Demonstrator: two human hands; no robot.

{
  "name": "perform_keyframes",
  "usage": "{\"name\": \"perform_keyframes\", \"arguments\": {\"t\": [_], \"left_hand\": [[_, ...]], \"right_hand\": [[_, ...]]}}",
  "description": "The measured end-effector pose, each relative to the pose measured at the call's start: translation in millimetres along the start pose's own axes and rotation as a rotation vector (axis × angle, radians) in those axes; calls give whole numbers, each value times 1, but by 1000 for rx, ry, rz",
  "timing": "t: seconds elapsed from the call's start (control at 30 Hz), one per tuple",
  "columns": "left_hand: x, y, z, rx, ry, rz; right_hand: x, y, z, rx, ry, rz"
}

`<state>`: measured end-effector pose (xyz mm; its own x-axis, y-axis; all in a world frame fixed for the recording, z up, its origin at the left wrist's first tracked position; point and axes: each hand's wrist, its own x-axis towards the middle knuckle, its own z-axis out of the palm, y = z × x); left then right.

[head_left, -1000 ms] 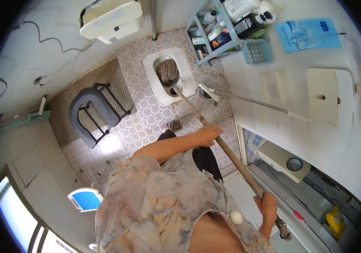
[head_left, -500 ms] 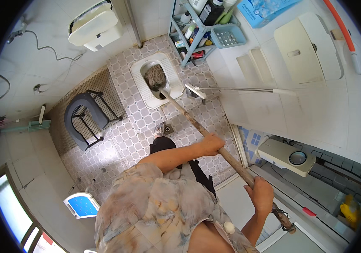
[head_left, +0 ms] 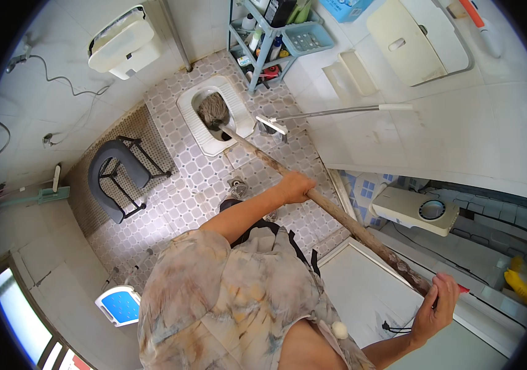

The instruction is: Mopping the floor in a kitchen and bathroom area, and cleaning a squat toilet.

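Observation:
A long wooden-handled mop point(head_left: 362, 233) slants across the view, and both my hands are on its handle. My left hand point(head_left: 294, 187) is wrapped round the middle of the pole. Toward the upper end, my right hand point(head_left: 437, 309) is closed on the handle near its tip, fingers over the top. The grey-brown string mop head point(head_left: 213, 109) lies in the bowl of a white squat toilet point(head_left: 191, 125), covering part of the basin. A dark cord loop point(head_left: 397, 328) hangs beside my right wrist.
A long-handled white brush point(head_left: 272, 124) leans beside the toilet. Beyond it stands a blue shelf rack point(head_left: 268, 49) with bottles. A grey-padded black-framed chair point(head_left: 122, 176) is on the mat at left. A white wall-side bin point(head_left: 129, 46) and a doorway sill point(head_left: 341, 200) flank the tiled floor.
My right hand has shifted down-right along the handle to its end. My left hand has moved slightly up and left. The whole view has shifted a little, and a foot shows more.

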<state>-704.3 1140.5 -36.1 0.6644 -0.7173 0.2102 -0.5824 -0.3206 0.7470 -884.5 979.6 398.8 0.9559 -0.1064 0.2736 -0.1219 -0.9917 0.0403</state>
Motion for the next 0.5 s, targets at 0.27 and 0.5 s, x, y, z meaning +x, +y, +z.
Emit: {"name": "perform_keyframes", "arguments": {"t": [0.27, 0.5], "left_hand": [[4, -16, -57, -113, 256, -4], [-9, -40, -64, -104, 325, -34]], "right_hand": [[19, -2, -28, -208, 39, 62], [48, -20, -25, 35, 28, 150]]}}
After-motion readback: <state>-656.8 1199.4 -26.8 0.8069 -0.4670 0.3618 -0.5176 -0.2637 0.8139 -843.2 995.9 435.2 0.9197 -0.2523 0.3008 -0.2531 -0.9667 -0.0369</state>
